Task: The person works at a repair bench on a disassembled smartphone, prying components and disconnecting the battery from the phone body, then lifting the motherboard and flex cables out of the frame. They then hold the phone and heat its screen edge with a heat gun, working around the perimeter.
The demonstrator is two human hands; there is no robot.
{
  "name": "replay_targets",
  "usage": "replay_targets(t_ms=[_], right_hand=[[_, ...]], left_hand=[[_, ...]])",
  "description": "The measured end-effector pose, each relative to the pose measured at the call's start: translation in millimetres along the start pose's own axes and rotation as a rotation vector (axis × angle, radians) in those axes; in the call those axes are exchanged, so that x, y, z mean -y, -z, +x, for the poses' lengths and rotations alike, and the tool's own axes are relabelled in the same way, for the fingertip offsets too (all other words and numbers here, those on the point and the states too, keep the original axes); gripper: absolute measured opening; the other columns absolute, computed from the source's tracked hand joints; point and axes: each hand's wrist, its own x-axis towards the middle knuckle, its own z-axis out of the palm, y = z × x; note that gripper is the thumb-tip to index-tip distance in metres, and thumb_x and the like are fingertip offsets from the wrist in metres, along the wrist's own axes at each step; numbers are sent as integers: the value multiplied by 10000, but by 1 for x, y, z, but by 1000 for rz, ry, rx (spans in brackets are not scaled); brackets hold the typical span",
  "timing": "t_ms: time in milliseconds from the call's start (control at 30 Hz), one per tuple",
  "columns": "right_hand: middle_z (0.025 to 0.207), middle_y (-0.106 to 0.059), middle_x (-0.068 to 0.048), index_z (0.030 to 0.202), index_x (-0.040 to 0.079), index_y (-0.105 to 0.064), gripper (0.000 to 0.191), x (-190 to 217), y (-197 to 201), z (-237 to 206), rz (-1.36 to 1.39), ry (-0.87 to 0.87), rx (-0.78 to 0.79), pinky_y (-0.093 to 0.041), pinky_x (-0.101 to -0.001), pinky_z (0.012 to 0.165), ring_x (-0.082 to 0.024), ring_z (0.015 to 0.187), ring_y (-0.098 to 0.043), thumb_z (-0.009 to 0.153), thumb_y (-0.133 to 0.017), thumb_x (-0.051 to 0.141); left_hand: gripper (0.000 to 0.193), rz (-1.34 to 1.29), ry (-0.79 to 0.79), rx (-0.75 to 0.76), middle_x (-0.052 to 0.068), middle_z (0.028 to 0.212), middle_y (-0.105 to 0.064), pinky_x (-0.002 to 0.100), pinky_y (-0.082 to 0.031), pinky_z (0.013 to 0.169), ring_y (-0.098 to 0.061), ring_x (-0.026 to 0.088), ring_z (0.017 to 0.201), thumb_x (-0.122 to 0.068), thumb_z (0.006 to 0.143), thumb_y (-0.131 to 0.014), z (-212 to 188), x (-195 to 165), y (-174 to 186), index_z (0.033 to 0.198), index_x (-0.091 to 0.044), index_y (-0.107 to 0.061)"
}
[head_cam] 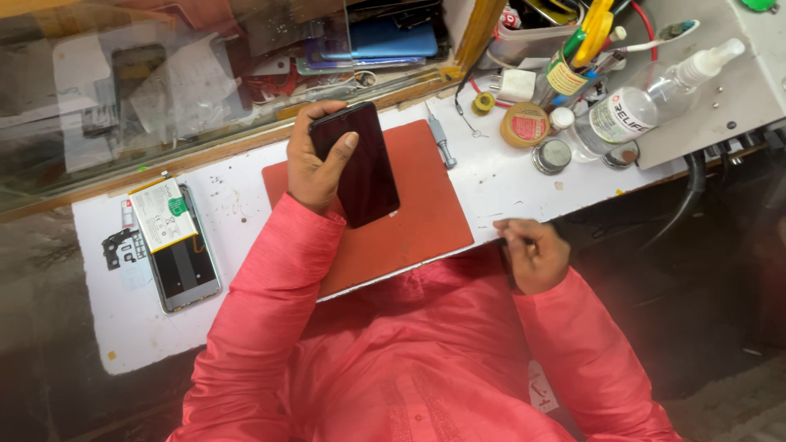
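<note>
Closest in, the right hand [534,255] sits curled at the near edge of the white workbench [147,327], fingers folded in; whether it pinches anything I cannot tell. Just beyond, the left hand [318,164] grips a dark smartphone [364,166] from its side, thumb laid across the black screen, held over the red work mat [417,217]. Off to the left lies 1 opened phone [182,260] with a battery [163,214] resting on it. Farther back, a small screwdriver [440,139] lies beside the mat, then a round yellow tin [525,124], a clear spray bottle [647,102] and a tool cup [569,69].
</note>
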Motion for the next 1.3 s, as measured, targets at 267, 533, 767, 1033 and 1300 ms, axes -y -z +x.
replay_targets(t_ms=[267,533,767,1033,1300], right_hand=[[1006,-731,-193,999,-70,-669,153,6,-65,77,856,-631,-72,-613,-363,787,-248,862,-724,869,-748,-89],[992,-744,-177,1053,-60,-692,195,43,-126,145,911,-437,-41,-597,-330,812,-228,850,-722,873,-766,-59],[1008,-760,-164,1063,-66,-679,184,36,-156,177,750,-255,5,-606,-308,844,-192,882,-725,910,-779,-80],[983,-763,-140,1076,-47,-705,166,26,-169,180,804,-313,3,-646,-311,804,-190,880,-759,920,-760,-54],[966,-763,-138,1088,-58,-715,155,30,-174,180,770,-314,-29,-653,-314,779,-183,849,-752,935,-738,-52]], left_hand=[[367,24,-6,-15,38,1184,-656,268,-522,1004,-620,114,1094,-94,1007,-734,4,4,5,1329,-51,-562],[338,-146,87,-71,48,1161,-663,271,-531,985,-632,118,1071,-83,990,-734,5,11,13,1281,-50,-565],[342,-144,107,-66,47,1143,-674,267,-542,956,-640,110,1050,-77,988,-730,7,11,17,1283,-47,-560],[343,-90,82,-56,48,1136,-677,260,-544,928,-635,99,1027,-81,996,-726,7,12,21,1292,-44,-556],[347,-90,91,-63,52,1130,-682,260,-549,913,-640,103,1017,-85,990,-726,7,13,19,1290,-46,-556]])
